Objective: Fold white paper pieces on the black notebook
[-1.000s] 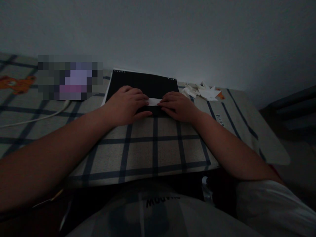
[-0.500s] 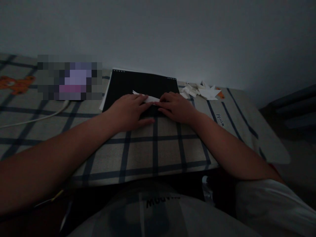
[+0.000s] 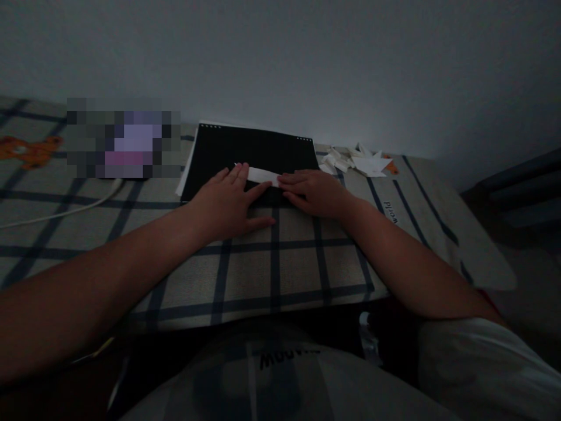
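Note:
A narrow white strip of folded paper (image 3: pixel 262 176) lies on a black pad (image 3: pixel 258 143) with punched holes along its far edge. My left hand (image 3: pixel 228 199) rests flat over the strip's left end, fingers spread and thumb stretched to the right. On the strip's right end lies my right hand (image 3: pixel 311 192), its fingers extended, the fingertips touching the paper. Both hands press down from above rather than gripping. The ends of the strip are partly hidden under the fingers.
Folded white paper pieces (image 3: pixel 362 161) lie right of the pad. To the left is a blurred-out device with a lit screen (image 3: pixel 134 140), a white cable (image 3: pixel 96 202) running from it. A checked cloth (image 3: pixel 298 269) covers the table, which meets a wall (image 3: pixel 280 64) behind.
The fingers of my left hand have spread and shifted slightly left. My right fingers have straightened and lie flatter. More of the paper strip's middle now shows between my hands.

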A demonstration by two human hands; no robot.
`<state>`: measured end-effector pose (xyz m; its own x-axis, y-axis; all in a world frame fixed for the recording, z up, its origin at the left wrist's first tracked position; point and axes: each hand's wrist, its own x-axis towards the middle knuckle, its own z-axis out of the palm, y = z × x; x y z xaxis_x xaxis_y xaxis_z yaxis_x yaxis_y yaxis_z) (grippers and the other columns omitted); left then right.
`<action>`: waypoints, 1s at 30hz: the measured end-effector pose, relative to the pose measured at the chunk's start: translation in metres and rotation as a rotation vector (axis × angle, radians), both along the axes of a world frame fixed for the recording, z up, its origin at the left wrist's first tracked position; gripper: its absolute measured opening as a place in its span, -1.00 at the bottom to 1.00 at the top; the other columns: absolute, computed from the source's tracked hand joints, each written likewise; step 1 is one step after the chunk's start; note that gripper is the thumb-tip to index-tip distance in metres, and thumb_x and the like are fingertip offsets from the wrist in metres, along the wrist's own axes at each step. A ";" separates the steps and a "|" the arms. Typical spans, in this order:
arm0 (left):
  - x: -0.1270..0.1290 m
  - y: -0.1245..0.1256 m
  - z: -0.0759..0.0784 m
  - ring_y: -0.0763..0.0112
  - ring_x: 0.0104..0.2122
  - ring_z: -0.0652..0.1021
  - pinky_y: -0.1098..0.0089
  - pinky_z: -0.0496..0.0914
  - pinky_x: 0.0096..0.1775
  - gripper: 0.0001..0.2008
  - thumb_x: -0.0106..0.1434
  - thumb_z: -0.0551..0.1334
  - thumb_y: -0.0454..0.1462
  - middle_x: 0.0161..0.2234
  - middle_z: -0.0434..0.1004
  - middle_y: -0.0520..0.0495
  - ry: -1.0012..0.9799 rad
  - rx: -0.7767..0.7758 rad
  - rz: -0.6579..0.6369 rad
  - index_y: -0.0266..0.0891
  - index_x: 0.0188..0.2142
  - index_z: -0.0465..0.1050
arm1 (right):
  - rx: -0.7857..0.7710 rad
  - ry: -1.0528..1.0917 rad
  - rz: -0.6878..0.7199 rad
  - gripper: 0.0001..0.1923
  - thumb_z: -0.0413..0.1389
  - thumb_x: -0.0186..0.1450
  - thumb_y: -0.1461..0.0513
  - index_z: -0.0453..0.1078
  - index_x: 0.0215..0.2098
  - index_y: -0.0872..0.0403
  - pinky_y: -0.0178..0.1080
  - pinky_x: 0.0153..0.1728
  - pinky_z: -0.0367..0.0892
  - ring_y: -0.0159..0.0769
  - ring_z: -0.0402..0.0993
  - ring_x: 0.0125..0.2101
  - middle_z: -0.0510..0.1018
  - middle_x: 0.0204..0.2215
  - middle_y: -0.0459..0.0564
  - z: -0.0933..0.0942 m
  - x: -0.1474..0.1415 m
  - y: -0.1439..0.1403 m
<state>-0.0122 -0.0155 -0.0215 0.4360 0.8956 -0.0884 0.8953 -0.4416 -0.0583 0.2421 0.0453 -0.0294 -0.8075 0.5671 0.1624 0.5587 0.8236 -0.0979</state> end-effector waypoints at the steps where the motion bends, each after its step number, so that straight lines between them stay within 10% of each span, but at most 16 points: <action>1: 0.000 0.000 0.001 -0.33 0.66 0.11 -0.10 0.04 0.58 -0.08 0.54 0.16 0.30 0.70 0.00 -0.35 0.008 0.003 0.008 -0.09 0.67 0.15 | 0.005 -0.017 -0.008 -0.57 0.06 0.61 0.26 0.69 0.26 0.12 0.11 0.41 0.45 0.00 0.67 0.29 0.71 0.29 0.16 0.002 0.000 -0.001; 11: -0.002 0.002 0.005 -0.16 0.64 0.20 0.03 0.08 0.58 -0.07 0.60 0.09 0.17 0.66 0.10 -0.43 -0.022 -0.014 0.066 -0.44 0.67 0.06 | 0.057 -0.129 -0.055 -0.58 0.03 0.63 0.21 0.76 0.12 0.08 0.00 0.21 0.54 -0.04 0.75 0.13 0.78 0.20 0.10 0.011 -0.002 -0.005; 20: -0.005 0.008 0.006 -0.19 0.53 0.41 -0.05 0.12 0.56 -0.27 0.60 0.13 0.09 0.53 0.41 -0.41 -0.074 0.123 0.001 -0.39 0.50 0.43 | 0.145 -0.016 -0.052 -0.53 0.03 0.63 0.19 0.66 0.31 0.13 -0.03 0.02 0.47 0.01 0.70 0.04 0.80 0.08 0.24 -0.001 0.003 0.001; 30: 0.002 0.005 -0.005 -0.13 0.65 0.16 0.02 0.15 0.54 -0.18 0.63 0.11 0.15 0.69 0.00 -0.39 -0.040 0.021 -0.101 -0.25 0.67 0.15 | 0.207 -0.089 -0.021 -0.54 0.05 0.62 0.15 0.64 0.35 -0.02 0.02 0.00 0.30 0.09 0.49 0.07 0.71 0.07 0.24 -0.001 0.002 -0.004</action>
